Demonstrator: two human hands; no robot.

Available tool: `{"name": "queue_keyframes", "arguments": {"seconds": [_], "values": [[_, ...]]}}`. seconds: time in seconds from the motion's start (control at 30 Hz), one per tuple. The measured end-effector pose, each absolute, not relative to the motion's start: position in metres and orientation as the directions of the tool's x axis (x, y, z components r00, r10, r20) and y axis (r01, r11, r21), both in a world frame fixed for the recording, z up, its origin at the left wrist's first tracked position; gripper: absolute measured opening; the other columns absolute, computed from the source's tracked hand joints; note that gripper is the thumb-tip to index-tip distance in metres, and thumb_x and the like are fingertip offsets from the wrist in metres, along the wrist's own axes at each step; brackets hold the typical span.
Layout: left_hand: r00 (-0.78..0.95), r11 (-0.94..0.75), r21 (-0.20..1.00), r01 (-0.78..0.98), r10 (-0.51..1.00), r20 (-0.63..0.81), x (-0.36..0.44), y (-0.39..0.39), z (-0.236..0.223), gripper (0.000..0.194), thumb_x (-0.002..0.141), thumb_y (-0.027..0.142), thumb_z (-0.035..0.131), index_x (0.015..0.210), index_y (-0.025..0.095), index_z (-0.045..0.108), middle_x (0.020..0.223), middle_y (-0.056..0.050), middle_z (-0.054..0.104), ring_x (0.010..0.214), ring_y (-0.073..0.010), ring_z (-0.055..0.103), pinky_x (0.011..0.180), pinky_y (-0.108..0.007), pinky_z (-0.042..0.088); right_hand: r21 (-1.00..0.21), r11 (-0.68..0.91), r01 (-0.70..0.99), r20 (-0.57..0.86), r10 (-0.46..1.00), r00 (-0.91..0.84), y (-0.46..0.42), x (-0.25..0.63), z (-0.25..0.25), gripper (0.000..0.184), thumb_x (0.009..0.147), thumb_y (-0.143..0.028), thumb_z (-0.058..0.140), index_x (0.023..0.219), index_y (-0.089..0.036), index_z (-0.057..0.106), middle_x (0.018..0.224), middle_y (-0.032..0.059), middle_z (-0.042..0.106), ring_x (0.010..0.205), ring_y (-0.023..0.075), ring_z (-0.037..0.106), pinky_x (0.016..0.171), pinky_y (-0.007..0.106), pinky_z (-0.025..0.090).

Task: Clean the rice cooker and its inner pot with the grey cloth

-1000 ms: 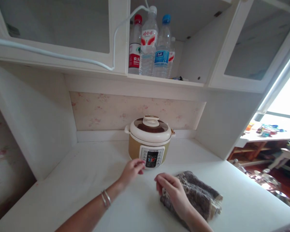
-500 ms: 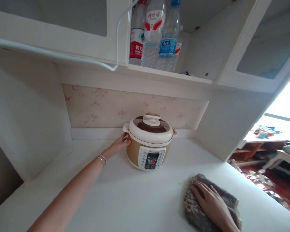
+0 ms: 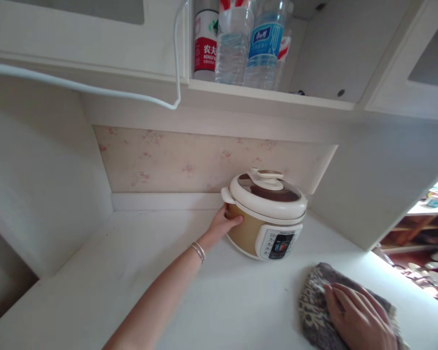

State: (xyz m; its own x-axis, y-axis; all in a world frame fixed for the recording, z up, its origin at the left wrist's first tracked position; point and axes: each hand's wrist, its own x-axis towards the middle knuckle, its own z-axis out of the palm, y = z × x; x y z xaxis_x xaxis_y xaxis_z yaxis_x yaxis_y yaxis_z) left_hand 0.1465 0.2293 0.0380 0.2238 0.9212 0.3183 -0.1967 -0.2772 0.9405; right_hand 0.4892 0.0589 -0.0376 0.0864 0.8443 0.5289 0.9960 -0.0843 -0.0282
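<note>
A white and gold electric pressure cooker with a dark-topped lid stands upright on the white counter, near the back wall. My left hand grips its left side below the side handle, thumb on the gold body and the other fingers partly hidden behind it. At the lower right, my right hand is closed over a grey-brown patterned cloth lying on the counter, pressing down on it. Its fingertips are bent into the fabric.
Overhead, an open shelf holds several plastic bottles. A white cable hangs in front of the upper cabinet. Side panels bound the counter. Beyond the right panel, shiny pots are visible lower down.
Pushed by my left hand, the pressure cooker has slid right along the counter and turned slightly, its panel facing more rightward. My right hand stays on the cloth. The view has shifted too.
</note>
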Motion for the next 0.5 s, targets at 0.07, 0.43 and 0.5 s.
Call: {"name": "queue_keyframes", "arguments": {"seconds": [0.07, 0.43, 0.5], "values": [[0.223, -0.304, 0.934, -0.188, 0.913, 0.341, 0.173, 0.235, 0.037, 0.075, 0.066, 0.042, 0.077, 0.131, 0.020, 0.046, 0.129, -0.012, 0.057, 0.114, -0.0247, 0.055, 0.098, -0.038, 0.042, -0.045, -0.202, 0.978, 0.528, 0.827, 0.195, 0.053, 0.487, -0.037, 0.041, 0.080, -0.047, 0.040, 0.101, -0.026, 0.068, 0.115, 0.0062, 0.065, 0.115, 0.0295, 0.054, 0.105, 0.048, 0.034], [0.132, -0.228, 0.958, 0.176, 0.970, 0.206, 0.280, 0.258, 0.053, 0.096, 0.054, 0.055, 0.077, 0.133, 0.012, 0.043, 0.134, -0.021, 0.044, 0.119, -0.0343, 0.047, 0.103, -0.041, 0.032, 0.062, -0.110, 0.992, 0.082, 0.991, 0.105, 0.065, 0.501, -0.038, 0.046, 0.072, -0.048, 0.047, 0.115, -0.036, 0.061, 0.132, 0.0048, 0.054, 0.123, 0.0343, 0.046, 0.095, 0.059, 0.039], [0.173, -0.229, 0.953, 0.198, 0.965, 0.196, 0.289, 0.249, 0.054, 0.086, 0.061, 0.052, 0.073, 0.132, 0.013, 0.043, 0.136, -0.021, 0.042, 0.121, -0.0346, 0.045, 0.103, -0.041, 0.031, 0.075, -0.054, 0.996, 0.027, 0.998, 0.052, 0.068, 0.505, -0.032, 0.045, 0.071, -0.046, 0.048, 0.112, -0.033, 0.063, 0.129, 0.0068, 0.057, 0.120, 0.0334, 0.050, 0.099, 0.056, 0.036]]}}
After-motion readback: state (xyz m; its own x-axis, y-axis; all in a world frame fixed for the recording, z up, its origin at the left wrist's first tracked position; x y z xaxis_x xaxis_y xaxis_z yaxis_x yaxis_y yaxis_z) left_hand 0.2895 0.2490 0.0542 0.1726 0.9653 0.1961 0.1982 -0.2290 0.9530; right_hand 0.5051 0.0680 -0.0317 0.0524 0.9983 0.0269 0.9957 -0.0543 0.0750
